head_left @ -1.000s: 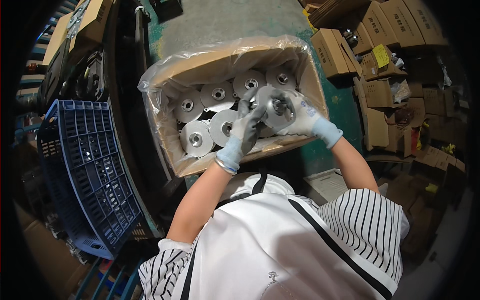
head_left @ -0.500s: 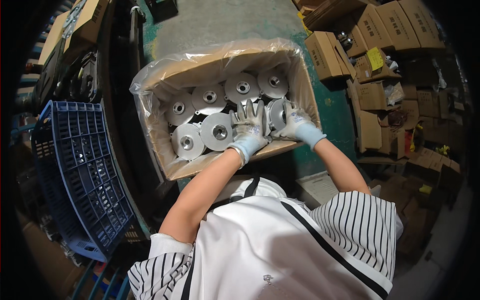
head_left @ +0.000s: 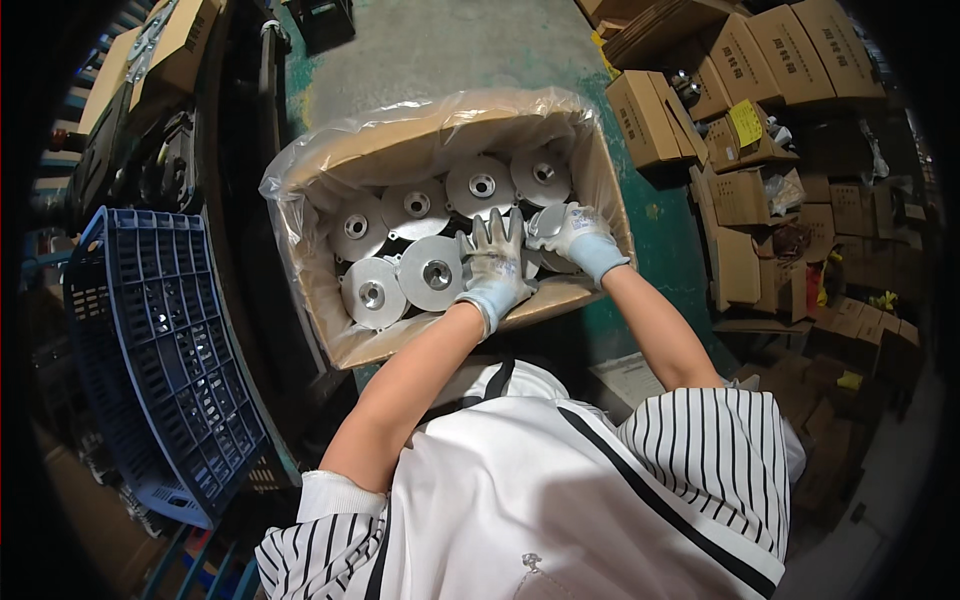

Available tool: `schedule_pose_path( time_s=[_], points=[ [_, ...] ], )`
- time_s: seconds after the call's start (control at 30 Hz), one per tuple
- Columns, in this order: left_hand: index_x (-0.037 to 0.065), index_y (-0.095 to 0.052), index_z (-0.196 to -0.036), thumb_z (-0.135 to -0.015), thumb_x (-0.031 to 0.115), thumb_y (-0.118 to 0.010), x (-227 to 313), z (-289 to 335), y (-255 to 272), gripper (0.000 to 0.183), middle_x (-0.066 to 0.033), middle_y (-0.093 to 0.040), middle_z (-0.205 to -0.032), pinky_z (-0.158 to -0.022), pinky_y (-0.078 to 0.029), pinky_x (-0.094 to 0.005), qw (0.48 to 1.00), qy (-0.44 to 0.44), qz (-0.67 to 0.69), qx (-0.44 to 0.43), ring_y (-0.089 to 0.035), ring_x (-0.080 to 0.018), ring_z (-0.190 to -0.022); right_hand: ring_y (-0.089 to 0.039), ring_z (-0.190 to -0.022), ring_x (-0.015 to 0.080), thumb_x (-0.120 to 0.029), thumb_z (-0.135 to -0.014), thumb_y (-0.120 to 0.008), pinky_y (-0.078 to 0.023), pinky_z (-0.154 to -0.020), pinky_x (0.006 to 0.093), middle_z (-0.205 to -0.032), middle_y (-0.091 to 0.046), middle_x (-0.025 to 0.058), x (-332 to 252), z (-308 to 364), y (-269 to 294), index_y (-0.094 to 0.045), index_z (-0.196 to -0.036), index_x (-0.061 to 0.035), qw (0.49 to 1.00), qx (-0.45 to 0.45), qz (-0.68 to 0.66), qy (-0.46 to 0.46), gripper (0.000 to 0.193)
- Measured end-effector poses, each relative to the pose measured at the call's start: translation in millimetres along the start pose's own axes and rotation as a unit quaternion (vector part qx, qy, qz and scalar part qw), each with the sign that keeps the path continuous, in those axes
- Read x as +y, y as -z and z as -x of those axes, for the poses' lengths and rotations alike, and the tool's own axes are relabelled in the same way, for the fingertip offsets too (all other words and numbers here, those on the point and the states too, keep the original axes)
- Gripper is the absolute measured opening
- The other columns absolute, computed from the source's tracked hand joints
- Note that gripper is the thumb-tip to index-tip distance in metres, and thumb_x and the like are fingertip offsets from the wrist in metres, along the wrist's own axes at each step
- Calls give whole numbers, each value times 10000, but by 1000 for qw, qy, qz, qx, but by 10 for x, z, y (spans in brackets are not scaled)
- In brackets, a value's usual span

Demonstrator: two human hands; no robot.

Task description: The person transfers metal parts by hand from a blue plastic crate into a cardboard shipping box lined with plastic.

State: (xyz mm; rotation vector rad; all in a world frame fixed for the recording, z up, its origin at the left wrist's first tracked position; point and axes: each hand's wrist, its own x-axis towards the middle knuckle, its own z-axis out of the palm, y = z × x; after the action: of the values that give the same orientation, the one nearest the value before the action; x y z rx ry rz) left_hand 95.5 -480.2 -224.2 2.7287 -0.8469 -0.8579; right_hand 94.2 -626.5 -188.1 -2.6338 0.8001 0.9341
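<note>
A cardboard carton (head_left: 372,347) with a clear plastic liner (head_left: 440,108) stands in front of me. Two rows of round silver metal discs, each with a raised hub, lie in it; one front-row disc (head_left: 431,272) is just left of my left hand. My gloved left hand (head_left: 493,265) rests with fingers spread on the front row, covering most of what lies beneath. At the front right corner, my gloved right hand (head_left: 578,237) grips the edge of a tilted metal disc (head_left: 544,224). Its thumb is partly hidden. Another disc (head_left: 556,262) shows in part below that hand.
A blue plastic crate (head_left: 190,330) is tipped on its side at left, beside a dark bench edge. Stacked cartons (head_left: 735,60) and open boxes (head_left: 740,262) of parts crowd the right. Beyond the carton lies grey and green floor (head_left: 450,45).
My right hand has shifted slightly left and raised the metal disc's edge, tilting it. My left hand stays nearly in place, fingers spread. The view has moved a little.
</note>
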Motion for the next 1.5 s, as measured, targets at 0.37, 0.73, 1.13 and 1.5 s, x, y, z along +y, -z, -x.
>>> schedule_pose_path(
  time_s=[0.37,0.73,1.13,1.5],
  points=[
    [123,-135,-1465,-548,494,-812,21,34,98,1198,-214,-219,-1464,-1073,-162,-603,999,33,10,-21,-195,-430,-1353,-597,-1051,328,-593,-552,-775,-481,-894,400,-1126,-611,220,-17,-44,18,-604,-1097,21,1000,-22,-4,15,838],
    [113,-149,-1460,-578,483,-797,-74,20,67,1155,-211,-214,-1471,-1082,-151,-581,998,33,37,-27,-174,-408,-1369,-619,-1024,308,-637,-558,-756,-499,-884,379,-1123,-622,198,-27,-106,-47,-624,-1115,-24,1000,6,24,0,839],
    [130,-101,-1468,-585,461,-800,-123,53,118,1174,-220,-218,-1466,-1083,-133,-577,998,4,67,-13,-173,-426,-1365,-590,-1065,337,-705,-589,-691,-468,-918,400,-1140,-599,224,54,-119,-120,-544,-1163,27,999,17,-24,-20,942],
    [170,-105,-1472,-501,520,-828,-599,457,91,1261,-195,-132,-1497,-1087,-60,-600,994,63,41,76,-82,-435,-1379,-552,-1113,327,-571,-705,-669,-462,-896,415,-1234,-533,211,52,259,-85,-462,-1233,-9,985,91,-93,109,799]
  ],
)
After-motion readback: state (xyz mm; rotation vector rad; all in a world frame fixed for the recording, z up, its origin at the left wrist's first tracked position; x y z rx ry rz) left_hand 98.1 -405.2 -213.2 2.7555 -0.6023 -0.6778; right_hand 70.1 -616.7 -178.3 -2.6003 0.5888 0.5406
